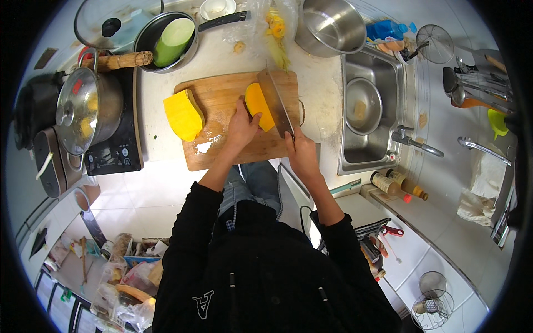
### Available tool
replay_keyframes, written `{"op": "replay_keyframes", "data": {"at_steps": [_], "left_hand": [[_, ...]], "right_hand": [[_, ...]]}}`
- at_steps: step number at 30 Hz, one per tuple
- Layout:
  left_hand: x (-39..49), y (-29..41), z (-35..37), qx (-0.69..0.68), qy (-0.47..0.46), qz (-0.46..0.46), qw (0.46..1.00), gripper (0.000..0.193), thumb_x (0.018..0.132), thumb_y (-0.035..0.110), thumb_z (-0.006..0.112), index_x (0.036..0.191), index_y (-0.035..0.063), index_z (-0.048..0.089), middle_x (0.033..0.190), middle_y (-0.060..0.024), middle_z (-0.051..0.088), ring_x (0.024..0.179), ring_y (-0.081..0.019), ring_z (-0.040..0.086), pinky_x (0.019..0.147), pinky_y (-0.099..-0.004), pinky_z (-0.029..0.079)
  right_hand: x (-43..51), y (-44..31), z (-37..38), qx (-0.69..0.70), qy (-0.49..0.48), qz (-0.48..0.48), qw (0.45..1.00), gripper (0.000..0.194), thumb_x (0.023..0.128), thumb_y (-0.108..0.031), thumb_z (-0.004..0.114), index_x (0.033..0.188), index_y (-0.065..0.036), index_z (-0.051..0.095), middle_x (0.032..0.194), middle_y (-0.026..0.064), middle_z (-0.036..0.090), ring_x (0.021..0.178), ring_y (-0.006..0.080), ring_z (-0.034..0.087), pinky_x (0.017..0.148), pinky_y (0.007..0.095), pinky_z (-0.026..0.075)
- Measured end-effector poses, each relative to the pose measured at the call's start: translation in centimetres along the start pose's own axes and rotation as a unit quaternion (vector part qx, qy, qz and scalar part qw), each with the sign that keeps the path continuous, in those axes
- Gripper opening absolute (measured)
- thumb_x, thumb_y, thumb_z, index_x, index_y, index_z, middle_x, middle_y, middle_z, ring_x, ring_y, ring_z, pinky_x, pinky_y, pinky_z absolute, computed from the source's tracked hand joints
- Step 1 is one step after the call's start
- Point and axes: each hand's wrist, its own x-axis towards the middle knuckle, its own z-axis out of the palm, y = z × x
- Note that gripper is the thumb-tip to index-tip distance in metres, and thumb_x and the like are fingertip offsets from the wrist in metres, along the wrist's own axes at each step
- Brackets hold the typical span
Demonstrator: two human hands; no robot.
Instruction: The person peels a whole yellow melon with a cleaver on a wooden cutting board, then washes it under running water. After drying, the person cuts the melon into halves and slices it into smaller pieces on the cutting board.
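A wooden cutting board [225,112] lies on the counter with a wet patch on it. My left hand [245,125] holds a peeled orange-yellow piece of pumpkin [257,102] at its lower left side. With my right hand [300,145] I grip the handle of a cleaver [277,102], whose broad blade stands along the right side of that piece; whether the edge touches it cannot be told. Another yellow pumpkin chunk [183,114] rests at the board's left edge, cut face downward or sideways, not clear which.
Left of the board are an induction cooker [114,145], a lidded pot [79,112] and a pan [141,39] with a green gourd piece [173,41]. Behind stand a plastic bag with peelings [277,37] and a steel pot [329,29]. A sink [362,154] holding a metal bowl [363,106] is on the right.
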Motion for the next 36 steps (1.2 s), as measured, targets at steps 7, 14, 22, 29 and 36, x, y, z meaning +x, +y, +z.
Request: {"op": "replay_keyframes", "data": {"at_steps": [7, 14, 22, 29, 36], "left_hand": [[2.5, 0.5, -0.4, 0.113, 0.093, 0.118, 0.982, 0.075, 0.087, 0.028, 0.08, 0.145, -0.0004, 0.042, 0.109, -0.02, 0.072, 0.101, -0.0336, 0.073, 0.086, -0.0428, 0.057], [4.3, 4.1, -2.2, 0.065, 0.004, 0.078, 0.995, 0.056, 0.082, 0.026, 0.083, 0.129, 0.0058, 0.059, 0.122, -0.0163, 0.066, 0.108, -0.0347, 0.067, 0.087, -0.0394, 0.055], [-3.0, 7.7, -1.7, 0.225, 0.122, 0.232, 0.939, 0.052, 0.08, 0.012, 0.076, 0.131, 0.0146, 0.063, 0.123, -0.0079, 0.06, 0.102, -0.0295, 0.063, 0.074, -0.0425, 0.058], [-3.5, 7.1, -0.7, 0.216, 0.132, 0.237, 0.938, 0.051, 0.08, 0.012, 0.076, 0.129, 0.016, 0.064, 0.125, -0.0053, 0.061, 0.11, -0.0297, 0.063, 0.079, -0.0394, 0.059], [-3.8, 6.6, -0.3, 0.15, 0.139, 0.244, 0.948, 0.048, 0.08, 0.012, 0.078, 0.125, 0.0115, 0.062, 0.127, -0.0073, 0.062, 0.114, -0.0317, 0.063, 0.085, -0.0406, 0.058]], "right_hand": [[0.2, -0.4, -1.4, 0.031, -0.004, 0.084, 0.996, 0.021, 0.104, -0.015, 0.057, 0.095, 0.004, 0.057, 0.074, 0.0282, 0.064, 0.071, 0.0473, 0.066, 0.059, 0.0512, 0.049], [0.1, 1.6, -1.9, 0.025, 0.025, 0.09, 0.995, 0.025, 0.105, -0.018, 0.058, 0.091, 0.003, 0.055, 0.067, 0.0234, 0.061, 0.06, 0.0406, 0.062, 0.054, 0.0467, 0.046], [-2.5, 1.8, -2.3, 0.053, 0.02, 0.106, 0.993, 0.032, 0.107, -0.026, 0.057, 0.088, 0.0, 0.055, 0.055, 0.0088, 0.056, 0.047, 0.0199, 0.057, 0.046, 0.0363, 0.042], [-4.6, -0.9, -5.1, 0.051, 0.058, 0.091, 0.993, 0.031, 0.107, -0.025, 0.058, 0.089, -0.001, 0.055, 0.056, 0.0109, 0.057, 0.046, 0.0225, 0.056, 0.047, 0.0369, 0.043], [-4.2, -2.2, -6.2, 0.035, 0.037, 0.062, 0.997, 0.026, 0.105, -0.023, 0.061, 0.098, 0.001, 0.059, 0.063, 0.0194, 0.058, 0.052, 0.0321, 0.058, 0.051, 0.0408, 0.044]]}}
